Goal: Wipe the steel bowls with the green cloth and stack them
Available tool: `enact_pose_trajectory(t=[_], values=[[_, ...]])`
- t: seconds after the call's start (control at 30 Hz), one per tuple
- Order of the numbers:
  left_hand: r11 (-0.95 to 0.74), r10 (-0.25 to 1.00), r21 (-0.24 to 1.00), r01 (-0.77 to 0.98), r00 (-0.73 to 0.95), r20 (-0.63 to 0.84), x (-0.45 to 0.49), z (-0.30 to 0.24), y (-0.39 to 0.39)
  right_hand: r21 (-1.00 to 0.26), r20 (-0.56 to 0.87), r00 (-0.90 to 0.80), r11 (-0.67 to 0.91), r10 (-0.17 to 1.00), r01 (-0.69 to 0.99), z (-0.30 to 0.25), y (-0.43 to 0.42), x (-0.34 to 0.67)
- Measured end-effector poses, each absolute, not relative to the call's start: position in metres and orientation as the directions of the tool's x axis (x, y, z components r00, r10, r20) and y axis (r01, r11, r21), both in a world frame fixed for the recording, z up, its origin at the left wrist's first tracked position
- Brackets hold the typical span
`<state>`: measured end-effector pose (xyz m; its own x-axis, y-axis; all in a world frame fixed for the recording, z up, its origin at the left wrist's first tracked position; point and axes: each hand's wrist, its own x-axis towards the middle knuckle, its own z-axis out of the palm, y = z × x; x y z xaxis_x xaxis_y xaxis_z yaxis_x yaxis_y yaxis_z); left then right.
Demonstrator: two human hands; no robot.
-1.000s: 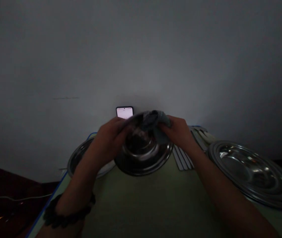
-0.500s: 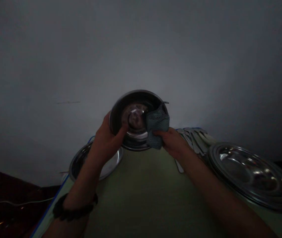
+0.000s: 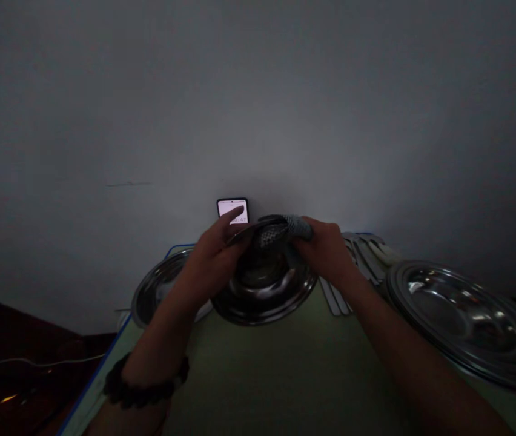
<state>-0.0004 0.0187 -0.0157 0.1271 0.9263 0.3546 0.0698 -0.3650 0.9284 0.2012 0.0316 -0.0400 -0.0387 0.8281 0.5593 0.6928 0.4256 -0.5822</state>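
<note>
A shiny metal bowl point(image 3: 264, 306) is held tilted above the table in front of me. My left hand point(image 3: 212, 257) grips its left side, thumb and fingers closed on the rim. At the bowl's far right edge, my right hand point(image 3: 326, 248) pinches a grey-green cloth point(image 3: 301, 226) folded over the rim. Part of the cloth shows inside the bowl. The fingertips of my right hand are hidden behind cloth and rim. A dark beaded bracelet circles my left wrist.
Left, behind my forearm, lies another metal bowl point(image 3: 153, 297). Stacked metal plates point(image 3: 462, 321) stand at the right. Several pieces of cutlery point(image 3: 367, 257) lie at the back right. A lit phone point(image 3: 233, 209) leans against the wall point(image 3: 258, 109). The greenish table point(image 3: 258, 375) has a blue edge.
The bowl has been lowered and tipped so its far side is now edge-on. The cloth has moved from the bowl's right side up over its far rim. The phone has come into sight.
</note>
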Motion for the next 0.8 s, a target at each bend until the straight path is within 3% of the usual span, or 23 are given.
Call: enact_pose_trajectory(t=[0.1, 0.17, 0.2, 0.27, 0.33, 0.43, 0.63, 0.7, 0.8], values=[[-0.457, 0.884, 0.889, 0.013, -0.105, 0.456, -0.002, -0.015, 0.026, -0.801, 0.467, 0.134, 0.354, 0.874, 0.483, -0.055, 0.041, 0.195], [-0.541, 0.814, 0.839, -0.064, -0.290, 0.503, 0.001, -0.018, 0.030, -0.956, 0.284, 0.171, 0.263, 0.944, 0.132, -0.066, 0.043, 0.179], [-0.575, 0.779, 0.812, -0.100, -0.369, 0.507, 0.004, -0.021, 0.031, -0.969, 0.188, 0.159, 0.209, 0.969, -0.130, -0.072, 0.042, 0.168], [-0.604, 0.738, 0.786, -0.135, -0.466, 0.488, 0.011, -0.029, 0.032, -0.857, 0.004, 0.100, 0.055, 0.995, -0.513, -0.080, 0.038, 0.146], [-0.577, 0.746, 0.806, -0.129, -0.486, 0.456, 0.018, -0.035, 0.031, -0.775, -0.118, 0.049, -0.062, 0.992, -0.629, -0.083, 0.036, 0.132], [-0.496, 0.814, 0.856, -0.146, -0.421, 0.399, 0.022, -0.035, 0.031, -0.781, -0.159, 0.051, -0.094, 0.986, -0.618, -0.080, 0.037, 0.136], [-0.392, 0.911, 0.893, -0.221, -0.233, 0.342, 0.007, -0.013, 0.023, -0.952, 0.000, 0.027, 0.008, 1.000, -0.306, -0.055, 0.042, 0.198], [-0.316, 0.946, 0.924, -0.216, -0.145, 0.290, 0.006, -0.013, 0.020, -0.998, 0.051, -0.046, 0.049, 0.998, -0.032, -0.047, 0.039, 0.215], [-0.105, 0.994, 0.960, -0.261, -0.002, 0.108, 0.013, -0.025, 0.019, -0.944, 0.140, -0.014, 0.137, 0.990, 0.300, -0.040, 0.037, 0.229]])
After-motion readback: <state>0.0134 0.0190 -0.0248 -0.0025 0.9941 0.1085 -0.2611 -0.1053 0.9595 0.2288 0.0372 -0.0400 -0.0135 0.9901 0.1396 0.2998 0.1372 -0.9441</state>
